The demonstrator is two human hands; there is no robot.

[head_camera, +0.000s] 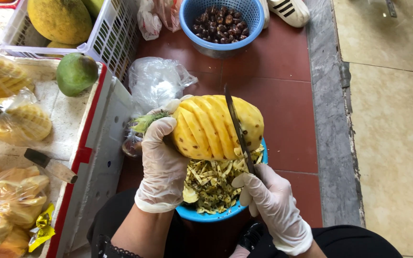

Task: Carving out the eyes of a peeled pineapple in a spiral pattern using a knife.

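My left hand [161, 157], in a thin clear glove, grips a peeled yellow pineapple [211, 126] at its crown end, holding it sideways over a blue bowl [201, 215]. Spiral grooves run across the fruit. My right hand [273, 200], also gloved, holds a long dark knife [237, 126] whose blade lies across the pineapple in one groove. The bowl below is full of pineapple peel scraps [213, 184].
A white foam box [96, 143] at the left carries bagged peeled pineapples [22, 122], a green mango [76, 72] and a second knife [48, 165]. A white basket [106, 38] holds large yellow fruit. A blue basket of dark fruits [221, 21] and plastic bags [156, 81] lie on the red tiles.
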